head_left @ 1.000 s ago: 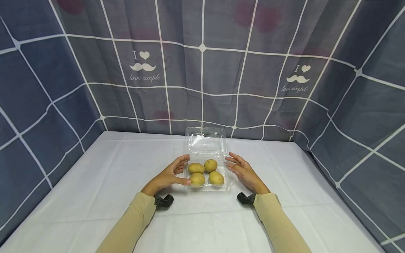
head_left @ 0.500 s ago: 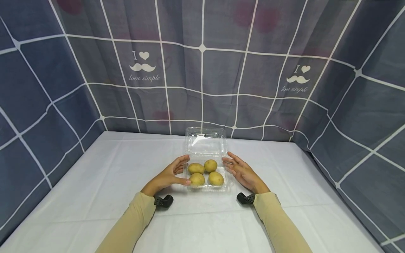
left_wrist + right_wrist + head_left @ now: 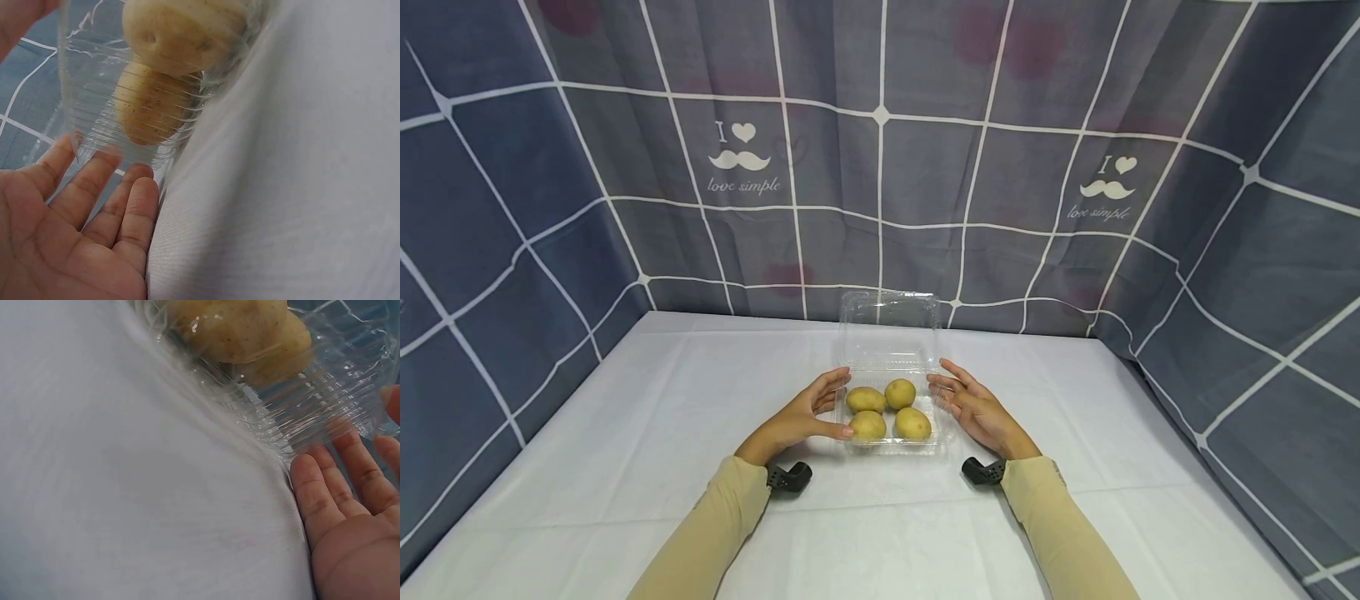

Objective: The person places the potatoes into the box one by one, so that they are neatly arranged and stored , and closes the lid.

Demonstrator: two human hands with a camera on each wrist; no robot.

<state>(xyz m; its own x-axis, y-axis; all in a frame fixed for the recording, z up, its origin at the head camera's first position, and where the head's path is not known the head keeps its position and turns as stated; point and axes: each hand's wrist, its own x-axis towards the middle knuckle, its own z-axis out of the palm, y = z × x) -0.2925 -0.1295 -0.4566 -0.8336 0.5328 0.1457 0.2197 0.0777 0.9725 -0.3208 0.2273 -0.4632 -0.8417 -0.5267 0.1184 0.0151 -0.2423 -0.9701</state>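
Observation:
A clear plastic clamshell box (image 3: 891, 446) sits on the white table, its hinged lid (image 3: 891, 333) raised at the back. Inside lie several yellow potatoes (image 3: 913, 423), two of which show through the ribbed wall in the left wrist view as a potato (image 3: 153, 103) and a larger one above it. At the box's left side is my left hand (image 3: 801, 417), its fingertips (image 3: 144, 187) right at the wall and the thumb by the front corner. My right hand (image 3: 981, 412) flanks the opposite side, with extended fingers (image 3: 310, 484) touching the ribbed plastic.
White cloth (image 3: 647, 467) covers the table. A grey checked curtain (image 3: 820, 167) hangs behind and along both sides. Each wrist carries a black camera, the left camera (image 3: 789, 477) and the right camera (image 3: 982, 471).
The lid has tipped up slightly, its top edge now higher and its glare gone. My right fingers have shifted a little left toward the box. The left hand and the potatoes stay put.

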